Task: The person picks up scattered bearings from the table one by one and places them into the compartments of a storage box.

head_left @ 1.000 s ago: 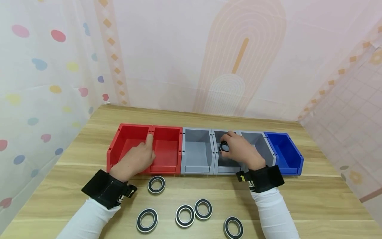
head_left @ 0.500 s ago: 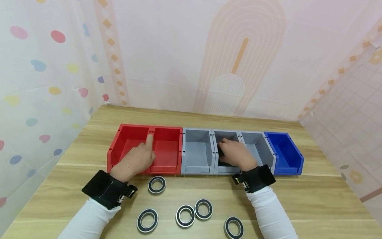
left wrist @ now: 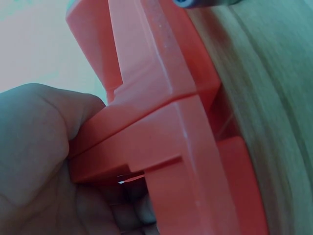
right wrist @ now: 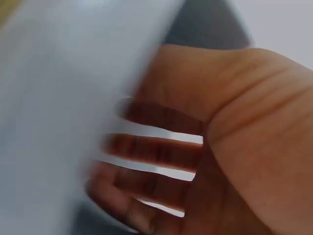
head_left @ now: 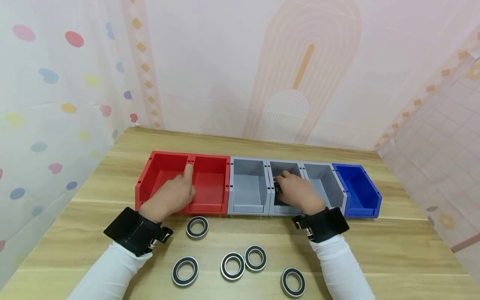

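My left hand (head_left: pixel 170 196) grips the adjoining walls of two red bins, the left red bin (head_left: pixel 159 177) and the right red bin (head_left: pixel 210 183). In the left wrist view its thumb lies on one side of the red walls (left wrist: pixel 142 122) and the fingers curl round the other. My right hand (head_left: pixel 298 191) reaches down into the middle grey bin (head_left: pixel 283 166), fingers curled on a bearing (head_left: pixel 277 188), of which only a dark edge shows. In the right wrist view a blurred grey wall (right wrist: pixel 63 98) covers the fingertips, and the bearing is hidden.
Several black-sealed bearings lie on the wooden table (head_left: pixel 210 287) in front of the bins, among them a bearing (head_left: pixel 186 271) at left and a bearing (head_left: pixel 293 282) at right. A grey bin (head_left: pixel 247 187) and a blue bin (head_left: pixel 358 187) flank the row's middle. A patterned cloth (head_left: pixel 210 75) hangs behind.
My right hand has moved left and lower into the middle grey bin with the bearing, which was plainly visible a second ago. The left hand keeps its grip on the red bins.
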{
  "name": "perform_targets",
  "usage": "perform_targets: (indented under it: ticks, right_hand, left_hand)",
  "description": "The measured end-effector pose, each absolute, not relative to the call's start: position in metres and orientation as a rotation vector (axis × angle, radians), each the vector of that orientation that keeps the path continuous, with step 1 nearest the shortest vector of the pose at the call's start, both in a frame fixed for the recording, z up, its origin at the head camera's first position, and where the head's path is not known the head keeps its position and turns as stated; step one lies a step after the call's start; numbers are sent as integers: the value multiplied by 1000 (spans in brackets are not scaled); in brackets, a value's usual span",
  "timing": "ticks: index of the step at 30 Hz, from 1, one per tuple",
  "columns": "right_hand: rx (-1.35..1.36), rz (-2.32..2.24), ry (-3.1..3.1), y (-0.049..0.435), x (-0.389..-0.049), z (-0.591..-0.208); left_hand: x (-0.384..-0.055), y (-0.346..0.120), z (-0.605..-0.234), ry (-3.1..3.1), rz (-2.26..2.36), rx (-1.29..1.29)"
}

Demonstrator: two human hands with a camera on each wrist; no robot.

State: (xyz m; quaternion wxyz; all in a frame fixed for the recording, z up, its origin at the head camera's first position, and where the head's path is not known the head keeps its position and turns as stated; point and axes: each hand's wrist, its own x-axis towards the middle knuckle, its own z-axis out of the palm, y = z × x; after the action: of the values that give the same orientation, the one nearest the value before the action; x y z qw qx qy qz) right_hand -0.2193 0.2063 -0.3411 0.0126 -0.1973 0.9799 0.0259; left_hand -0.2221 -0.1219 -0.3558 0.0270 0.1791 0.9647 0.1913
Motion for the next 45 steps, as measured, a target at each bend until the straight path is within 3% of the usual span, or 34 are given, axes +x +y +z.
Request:
perform_targets:
  ticks: [9, 20, 30, 45]
  right_hand:
    - [-549, -96, 2995, 189, -159, -290]
    - [-978, 29, 2658, 135, -120, -317]
    - [-953, 203, 2638, 121, -112, -339]
    - [-962, 163, 2633, 119, -113, -339]
  left_hand:
    - [-225, -122, -354, 2961, 589, 532]
    - [-223, -124, -359, 2952, 609, 532]
    - [-224, -124, -356, 2972, 595, 511]
    - [-222, -124, -356, 2973, 593, 512]
